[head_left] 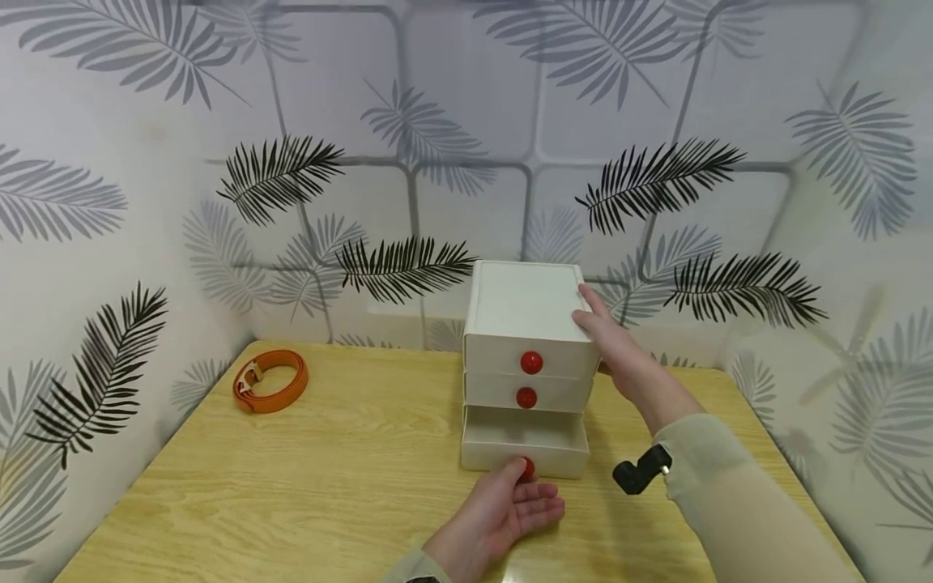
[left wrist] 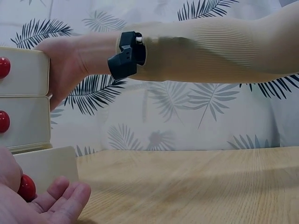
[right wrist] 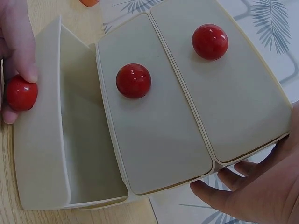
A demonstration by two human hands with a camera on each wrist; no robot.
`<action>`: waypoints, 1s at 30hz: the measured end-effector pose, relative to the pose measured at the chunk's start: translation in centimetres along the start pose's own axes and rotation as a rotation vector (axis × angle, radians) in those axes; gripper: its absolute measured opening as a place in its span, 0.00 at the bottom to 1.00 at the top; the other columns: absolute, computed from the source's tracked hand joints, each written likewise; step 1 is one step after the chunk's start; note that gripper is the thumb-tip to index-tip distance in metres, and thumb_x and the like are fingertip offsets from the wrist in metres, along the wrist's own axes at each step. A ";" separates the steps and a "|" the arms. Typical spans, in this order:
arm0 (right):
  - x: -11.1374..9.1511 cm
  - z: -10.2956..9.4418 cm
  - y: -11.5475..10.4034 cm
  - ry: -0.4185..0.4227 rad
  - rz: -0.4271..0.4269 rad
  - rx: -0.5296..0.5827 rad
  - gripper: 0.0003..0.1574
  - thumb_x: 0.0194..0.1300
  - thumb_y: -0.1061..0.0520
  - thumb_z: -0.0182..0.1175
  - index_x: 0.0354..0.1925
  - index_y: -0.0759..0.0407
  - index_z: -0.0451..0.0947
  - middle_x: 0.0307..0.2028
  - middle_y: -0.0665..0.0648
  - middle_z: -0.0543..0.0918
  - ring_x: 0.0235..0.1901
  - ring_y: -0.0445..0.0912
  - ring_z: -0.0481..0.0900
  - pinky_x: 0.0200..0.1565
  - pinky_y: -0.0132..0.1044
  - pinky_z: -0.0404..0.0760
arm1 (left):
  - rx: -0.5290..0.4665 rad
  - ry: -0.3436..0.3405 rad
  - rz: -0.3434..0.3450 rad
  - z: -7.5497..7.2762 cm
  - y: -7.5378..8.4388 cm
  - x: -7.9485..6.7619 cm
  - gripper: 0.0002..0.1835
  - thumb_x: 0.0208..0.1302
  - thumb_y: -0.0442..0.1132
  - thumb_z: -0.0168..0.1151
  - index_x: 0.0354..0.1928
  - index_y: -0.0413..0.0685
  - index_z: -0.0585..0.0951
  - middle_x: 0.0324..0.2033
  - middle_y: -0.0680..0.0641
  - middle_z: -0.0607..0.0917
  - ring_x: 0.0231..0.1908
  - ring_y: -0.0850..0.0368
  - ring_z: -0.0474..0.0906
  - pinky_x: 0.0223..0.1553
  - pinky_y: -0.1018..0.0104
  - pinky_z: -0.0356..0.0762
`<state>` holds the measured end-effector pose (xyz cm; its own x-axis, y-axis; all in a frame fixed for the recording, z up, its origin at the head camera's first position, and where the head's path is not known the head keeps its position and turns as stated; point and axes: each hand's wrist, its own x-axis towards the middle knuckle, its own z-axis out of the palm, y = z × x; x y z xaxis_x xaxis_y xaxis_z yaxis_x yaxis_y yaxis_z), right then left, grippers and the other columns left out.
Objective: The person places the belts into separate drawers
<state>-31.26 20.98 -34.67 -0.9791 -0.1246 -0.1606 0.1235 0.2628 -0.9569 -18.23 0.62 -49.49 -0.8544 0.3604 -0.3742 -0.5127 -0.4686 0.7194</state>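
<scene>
A small white drawer cabinet (head_left: pixel 528 300) stands upright on the table, with round red knobs on its stacked drawers. Its bottom drawer (right wrist: pixel 39 135) is pulled partway out, and I see no contents in the visible part of it. At that drawer's front, my left hand (head_left: pixel 503 514) pinches the red knob (left wrist: pixel 27 187) between thumb and finger, its other fingers spread loosely below. My right hand (head_left: pixel 619 344) rests against the cabinet's right side, fingertips on the top edge and others along the side wall (right wrist: pixel 252 186). The upper two drawers (right wrist: pixel 154 126) are closed.
A coiled orange belt (head_left: pixel 271 380) with a buckle lies on the wooden table (head_left: pixel 306 486) at the back left. Leaf-patterned wall covering (head_left: pixel 466 97) stands behind the table and on both sides. A black wrist device (head_left: pixel 641 470) sits on my right sleeve.
</scene>
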 end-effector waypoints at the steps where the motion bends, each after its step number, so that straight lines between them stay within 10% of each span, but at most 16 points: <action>1: 0.0 0.0 0.0 0.000 0.004 -0.001 0.45 0.90 0.41 0.39 0.89 0.25 0.27 0.89 0.57 0.26 0.86 0.64 0.35 0.79 0.74 0.50 | 0.002 0.000 -0.004 -0.1 0.0 -0.1 0.14 0.90 0.43 0.49 0.53 0.35 0.74 0.39 0.38 0.89 0.42 0.44 0.92 0.57 0.42 0.88; 30: -0.2 -0.1 -0.1 0.006 0.016 -0.017 0.45 0.89 0.41 0.39 0.89 0.26 0.26 0.89 0.59 0.25 0.86 0.67 0.34 0.79 0.76 0.48 | 0.005 0.000 -0.106 -0.6 -0.7 -1.8 0.18 0.91 0.45 0.48 0.56 0.33 0.75 0.47 0.32 0.89 0.48 0.40 0.91 0.58 0.44 0.88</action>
<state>-31.13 21.05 -34.51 -0.9780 -0.1150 -0.1741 0.1360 0.2812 -0.9500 -16.41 -0.15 -49.71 -0.7957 0.4076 -0.4481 -0.5995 -0.4241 0.6788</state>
